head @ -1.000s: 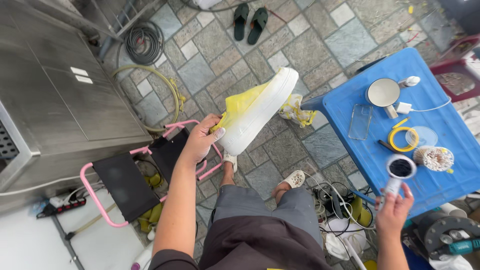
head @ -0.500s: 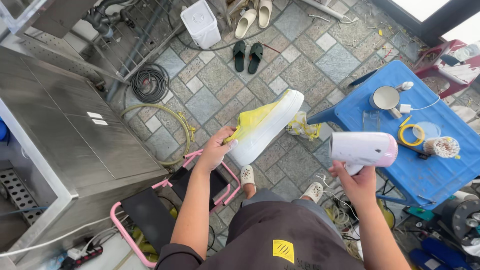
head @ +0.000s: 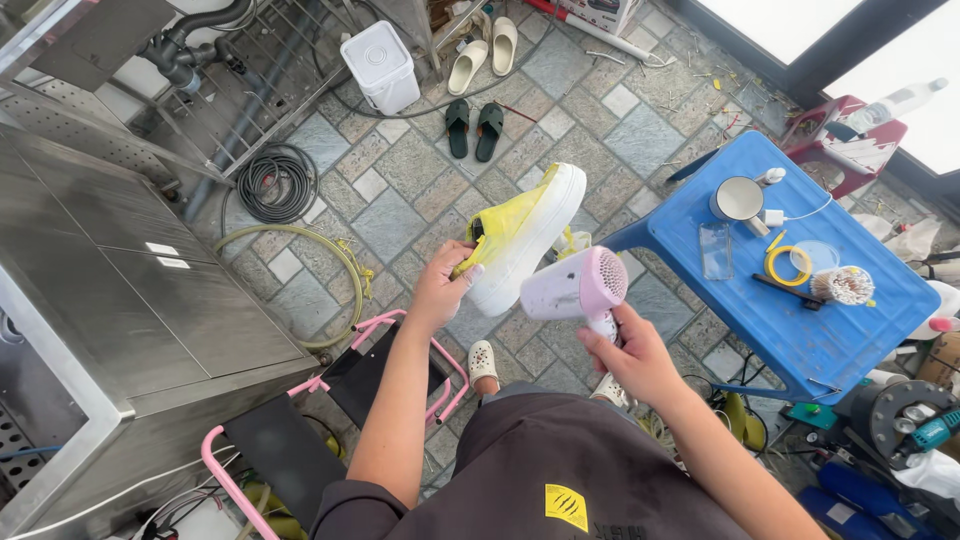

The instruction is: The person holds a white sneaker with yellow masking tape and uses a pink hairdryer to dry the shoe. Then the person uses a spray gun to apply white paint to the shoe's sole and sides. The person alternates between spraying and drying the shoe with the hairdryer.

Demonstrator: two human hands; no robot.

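Now we have raised the pink hair dryer (head: 575, 287) to frame centre; right hand (head: 628, 352) fingers wrap its handle, left hand (head: 443, 285) pinches the light, stiff yellow shoe (head: 520, 235) at its heel.

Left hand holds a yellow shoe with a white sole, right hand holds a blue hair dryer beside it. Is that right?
Not quite: in the head view the hair dryer in the right hand is pink and white, not blue. The left hand does hold the yellow shoe.
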